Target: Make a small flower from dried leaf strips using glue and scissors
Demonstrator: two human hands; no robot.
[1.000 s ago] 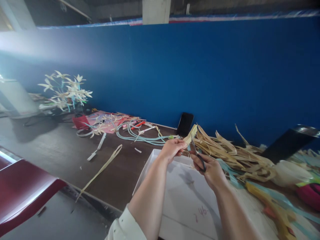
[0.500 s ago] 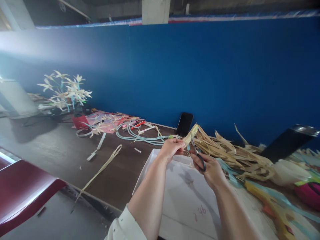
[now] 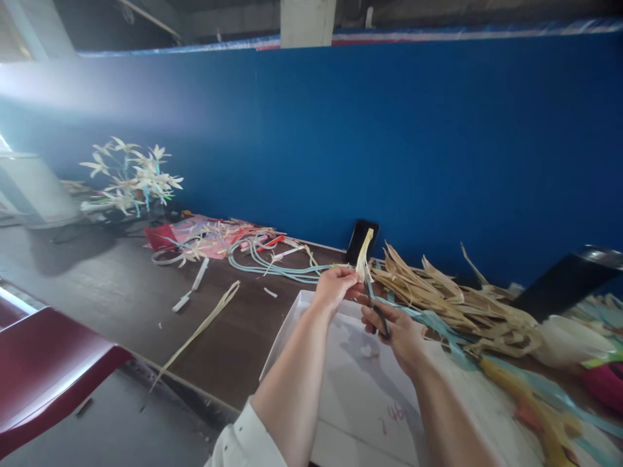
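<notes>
My left hand (image 3: 339, 285) pinches a pale strip of dried husk (image 3: 364, 254), which stands up from the fingertips. In my right hand (image 3: 393, 329) is a pair of scissors (image 3: 381, 319) with dark handles, its blades up against the lower part of the strip by my left fingers. Whether the blades are parted is too small to tell. Both hands are above a white box lid (image 3: 348, 389) with red handwriting on it. A small pale scrap (image 3: 369, 352) is on the lid. To the right of my hands lies a pile of dried husks (image 3: 448, 295).
A black phone (image 3: 357, 240) leans against the blue partition (image 3: 413, 136). Light-blue cords (image 3: 243, 263) and pink paper (image 3: 214, 241) lie to the left, with husk flowers (image 3: 139, 175) beyond. A dark bottle (image 3: 555, 285) and a translucent bowl (image 3: 569, 340) are at right; a red chair (image 3: 53, 370) stands front left.
The husk strip has turned from slanting right to nearly upright and looks narrower. The scissors have shifted down and left to its lower part. A pale scrap now shows on the lid.
</notes>
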